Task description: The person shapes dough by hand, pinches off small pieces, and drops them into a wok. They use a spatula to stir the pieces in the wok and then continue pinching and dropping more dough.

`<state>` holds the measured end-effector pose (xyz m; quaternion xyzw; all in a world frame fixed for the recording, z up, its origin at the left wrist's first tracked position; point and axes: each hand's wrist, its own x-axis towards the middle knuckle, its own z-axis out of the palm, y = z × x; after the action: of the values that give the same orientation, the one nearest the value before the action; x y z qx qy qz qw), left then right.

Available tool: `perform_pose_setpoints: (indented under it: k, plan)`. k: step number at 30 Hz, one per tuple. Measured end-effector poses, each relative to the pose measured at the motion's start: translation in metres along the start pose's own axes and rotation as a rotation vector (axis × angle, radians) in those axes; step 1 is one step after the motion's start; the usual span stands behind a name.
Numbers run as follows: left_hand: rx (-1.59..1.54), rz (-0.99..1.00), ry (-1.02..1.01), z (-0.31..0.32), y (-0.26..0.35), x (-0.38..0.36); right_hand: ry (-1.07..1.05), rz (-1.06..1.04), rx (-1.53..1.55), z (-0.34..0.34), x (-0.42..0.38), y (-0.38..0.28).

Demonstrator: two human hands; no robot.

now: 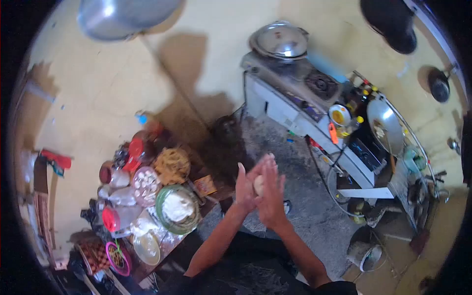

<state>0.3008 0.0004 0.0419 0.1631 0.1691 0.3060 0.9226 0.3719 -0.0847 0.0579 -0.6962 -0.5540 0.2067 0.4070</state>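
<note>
Your palms hold a pale dough ball [258,185] between them, left hand [244,187] and right hand [271,195] on either side, fingers extended, out in front of you above the concrete floor [312,206]. It should be light and soft, perhaps slightly tacky; fingertips would likely dent it, so support it with flat, cupped palms rather than pinching.
</note>
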Motion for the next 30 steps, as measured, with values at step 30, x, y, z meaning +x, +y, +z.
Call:
perform_pose_setpoints:
  k: [30]
  plan:
    - [0.767,-0.462,-0.445,0.173,-0.247,0.263,0.712,0.419,-0.052,-0.324,-0.016,0.209]
